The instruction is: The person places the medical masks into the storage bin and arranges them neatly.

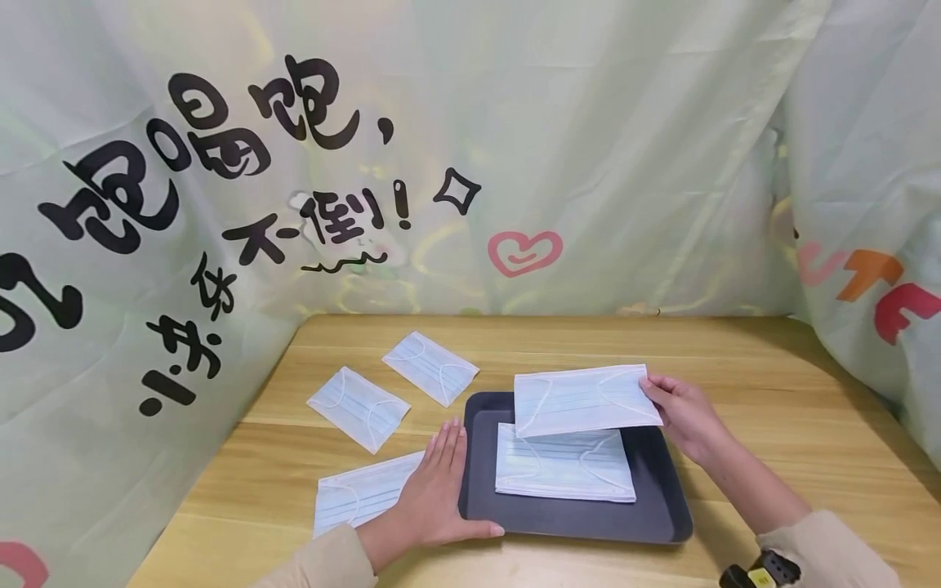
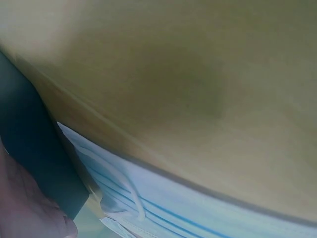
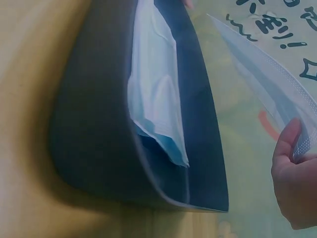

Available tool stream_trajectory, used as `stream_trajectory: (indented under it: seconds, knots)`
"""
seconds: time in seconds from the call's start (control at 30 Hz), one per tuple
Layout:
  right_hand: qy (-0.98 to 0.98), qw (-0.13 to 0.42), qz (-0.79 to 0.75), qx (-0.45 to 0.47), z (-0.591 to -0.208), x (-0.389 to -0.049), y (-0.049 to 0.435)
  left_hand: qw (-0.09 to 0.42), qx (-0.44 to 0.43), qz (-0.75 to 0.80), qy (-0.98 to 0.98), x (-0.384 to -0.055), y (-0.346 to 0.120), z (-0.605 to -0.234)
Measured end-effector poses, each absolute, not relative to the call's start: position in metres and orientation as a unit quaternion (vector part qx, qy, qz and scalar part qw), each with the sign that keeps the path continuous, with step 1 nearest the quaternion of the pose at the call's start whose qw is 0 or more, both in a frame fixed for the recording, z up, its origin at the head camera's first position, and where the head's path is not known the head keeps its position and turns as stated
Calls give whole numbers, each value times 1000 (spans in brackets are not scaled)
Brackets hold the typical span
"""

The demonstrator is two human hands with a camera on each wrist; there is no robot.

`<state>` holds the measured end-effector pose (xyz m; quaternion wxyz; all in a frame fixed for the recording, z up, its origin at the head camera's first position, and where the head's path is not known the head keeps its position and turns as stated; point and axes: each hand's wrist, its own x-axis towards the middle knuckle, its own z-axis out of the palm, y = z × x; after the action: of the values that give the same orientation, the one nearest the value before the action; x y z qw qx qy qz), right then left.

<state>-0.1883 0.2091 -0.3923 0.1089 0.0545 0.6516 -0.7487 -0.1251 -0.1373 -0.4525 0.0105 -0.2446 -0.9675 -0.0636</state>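
Note:
My right hand [image 1: 687, 416] pinches a pale blue disposable face mask [image 1: 581, 400] by its right end, thumb on top. That mask is held above the back part of a dark grey tray [image 1: 581, 527]. Beneath it, a small stack of the same masks [image 1: 562, 469] lies in the tray, its back edge hidden by the held one. Along the tray's left side rests my left hand [image 1: 430, 502], fingers straight and thumb by the front left corner. In the right wrist view the held mask [image 3: 272, 79] hangs tilted beyond the tray wall [image 3: 94, 124].
Left of the tray, single masks lie on the wooden table [image 1: 794, 384]: one at the back [image 1: 430, 367], another at mid-left [image 1: 359, 408], and a third [image 1: 345, 498] partly covered by my left hand. A printed cloth [image 1: 625, 163] hangs behind the table.

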Motion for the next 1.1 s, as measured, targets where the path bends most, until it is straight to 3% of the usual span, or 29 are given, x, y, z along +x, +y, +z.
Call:
stream_trajectory:
  seconds: [1.1]
  knots:
    - [704, 134, -690, 96, -431, -159, 182, -2, -240, -81, -967, -125, -138, -453]
